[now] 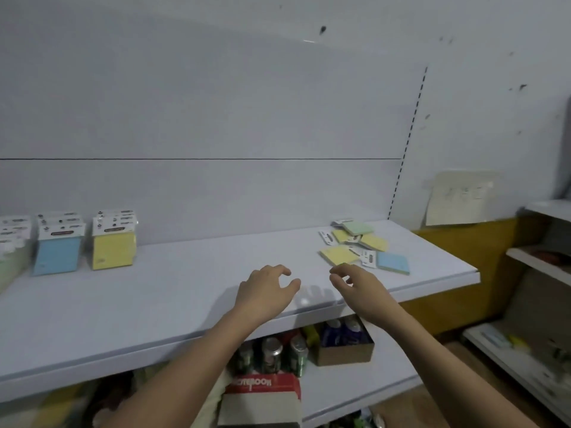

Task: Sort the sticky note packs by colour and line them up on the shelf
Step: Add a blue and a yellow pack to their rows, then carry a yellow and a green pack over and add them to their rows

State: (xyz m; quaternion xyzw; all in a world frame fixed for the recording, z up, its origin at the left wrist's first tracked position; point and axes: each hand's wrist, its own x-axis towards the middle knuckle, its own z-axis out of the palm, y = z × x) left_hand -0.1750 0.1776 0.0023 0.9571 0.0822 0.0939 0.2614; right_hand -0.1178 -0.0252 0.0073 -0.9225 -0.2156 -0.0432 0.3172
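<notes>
On the white shelf (185,291) a row of upright sticky note packs stands at the far left: a yellow row (113,248), a blue row (58,253) and a greenish row (10,261) cut off by the frame edge. At the right end lies a loose heap: yellow packs (338,254), a green pack (357,227) and a blue pack (393,262). My left hand (267,291) hovers over the shelf's middle, fingers loosely curled, holding nothing. My right hand (355,284) reaches toward the heap, just short of the nearest yellow pack, fingers loosely curled and empty.
Below the shelf a lower shelf holds cans (272,355), a brown cardboard box of bottles (343,344) and a red notebook box (262,387). A paper sheet (457,199) hangs on the wall at right. Another shelving unit (537,264) stands at far right.
</notes>
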